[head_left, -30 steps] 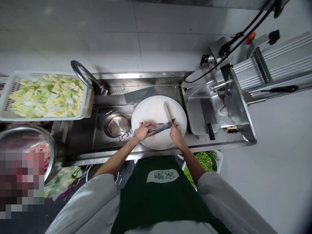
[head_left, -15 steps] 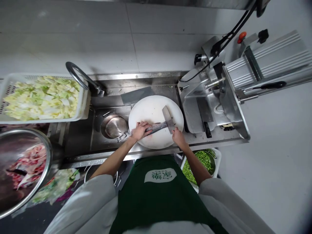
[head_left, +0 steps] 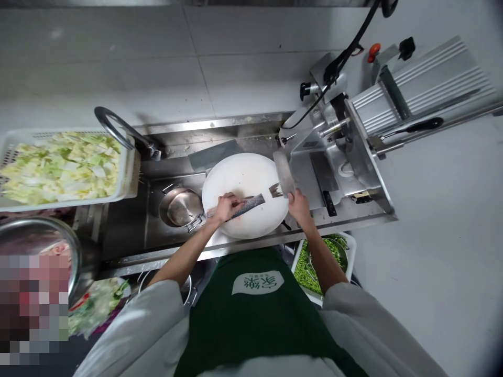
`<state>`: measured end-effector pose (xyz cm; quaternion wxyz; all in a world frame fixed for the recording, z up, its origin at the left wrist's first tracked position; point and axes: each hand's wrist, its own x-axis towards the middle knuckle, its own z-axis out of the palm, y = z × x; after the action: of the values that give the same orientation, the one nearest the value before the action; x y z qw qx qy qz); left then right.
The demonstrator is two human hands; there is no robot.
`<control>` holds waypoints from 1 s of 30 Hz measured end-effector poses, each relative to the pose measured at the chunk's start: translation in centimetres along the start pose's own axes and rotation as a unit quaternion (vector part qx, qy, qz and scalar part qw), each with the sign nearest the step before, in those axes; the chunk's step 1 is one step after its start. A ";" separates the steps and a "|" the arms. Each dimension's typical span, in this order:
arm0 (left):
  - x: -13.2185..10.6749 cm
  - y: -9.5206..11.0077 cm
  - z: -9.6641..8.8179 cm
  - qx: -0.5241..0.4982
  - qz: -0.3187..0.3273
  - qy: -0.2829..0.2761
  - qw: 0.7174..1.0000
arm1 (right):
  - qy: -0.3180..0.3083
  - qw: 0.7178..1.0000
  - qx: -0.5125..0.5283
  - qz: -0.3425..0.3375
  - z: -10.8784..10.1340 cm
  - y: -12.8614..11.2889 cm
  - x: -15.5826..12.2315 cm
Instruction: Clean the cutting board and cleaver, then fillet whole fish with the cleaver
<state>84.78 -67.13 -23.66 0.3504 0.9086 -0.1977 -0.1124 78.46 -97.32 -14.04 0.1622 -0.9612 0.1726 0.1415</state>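
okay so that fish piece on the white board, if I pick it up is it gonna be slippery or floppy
Probably slippery: the fish piece has shiny grey skin and looks wet. Likely somewhat floppy, being long and thin, so it may sag if lifted by one end. The left hand presses one end onto the round cutting board, which hints it may slide.

Cabbage basket [head_left: 128, 173]; steel pot [head_left: 181, 207]; slicer [head_left: 334, 152]

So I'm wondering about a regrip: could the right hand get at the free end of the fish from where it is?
Probably yes: the right hand, gripping the cleaver, is just beside the fish, with only bare cutting board between.
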 end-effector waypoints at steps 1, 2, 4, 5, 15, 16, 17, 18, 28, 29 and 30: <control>1.3 1.1 0.9 -0.020 -0.007 0.006 1.000 | 0.006 1.000 -0.002 0.015 -0.2 1.2 -1.0; 2.8 2.4 1.9 -0.028 -0.008 0.002 1.000 | 0.011 0.999 -0.003 0.035 -0.3 2.4 -2.1; 5.9 5.5 4.1 -0.010 0.003 -0.027 1.000 | 0.014 0.996 0.000 0.085 -0.2 4.8 -4.3; 7.3 7.1 5.3 0.007 0.013 -0.046 0.999 | 0.014 0.994 0.005 0.107 0.1 5.9 -5.4; 10.8 11.5 7.4 -0.112 -0.024 -0.026 0.993 | 0.037 0.981 0.055 0.181 3.7 11.7 -12.8; 9.8 10.6 6.2 -0.126 -0.030 -0.002 0.992 | 0.030 0.983 0.058 0.172 3.7 11.5 -12.8; 8.4 9.4 4.7 -0.134 -0.038 0.021 0.990 | 0.019 0.985 0.060 0.158 3.6 11.1 -12.6; 6.6 7.9 3.1 -0.146 -0.049 0.053 0.987 | 0.006 0.988 0.058 0.141 3.5 10.6 -12.2; -26.4 -7.0 -3.8 -0.397 -0.464 0.541 0.579 | -0.059 0.982 -0.169 -0.056 3.7 3.1 -4.1; -29.2 -7.4 -2.9 -0.401 -0.499 0.561 0.525 | -0.057 0.979 -0.190 -0.056 4.1 2.9 -3.5; -31.7 -7.9 -2.1 -0.400 -0.523 0.579 0.480 | -0.052 0.975 -0.208 -0.056 4.6 2.8 -2.8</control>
<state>59.28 -46.71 -25.44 0.5873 0.4649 0.6284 0.2098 73.88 -97.37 -18.00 -0.0248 -0.9734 0.0770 0.2144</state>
